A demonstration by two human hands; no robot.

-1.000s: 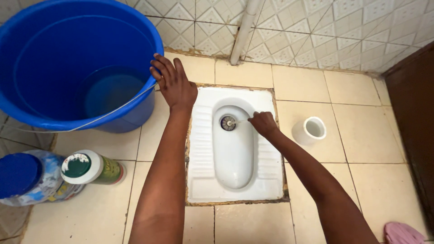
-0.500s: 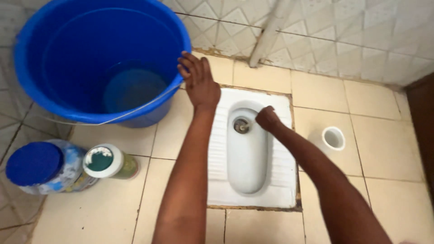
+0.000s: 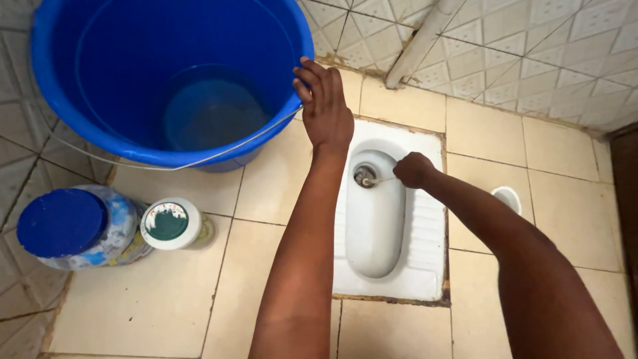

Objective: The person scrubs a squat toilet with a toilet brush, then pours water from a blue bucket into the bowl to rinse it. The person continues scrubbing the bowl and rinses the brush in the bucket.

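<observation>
The left hand [image 3: 327, 110] lies flat and open against the bucket [image 3: 166, 80]. The right hand [image 3: 413, 169] is closed around a brush [image 3: 369, 178] in the toilet [image 3: 389, 219].

Head view, single: steep downward look, near, over white ceramic squat toilet pan [image 3: 375, 219] set in beige floor tiles [image 3: 166, 299]

Both bare arms are reaching far forward. The left hand [image 3: 325, 110] is lying flat, fingers together and extended; the right hand [image 3: 413, 169] is curling into a closed fist.
</observation>
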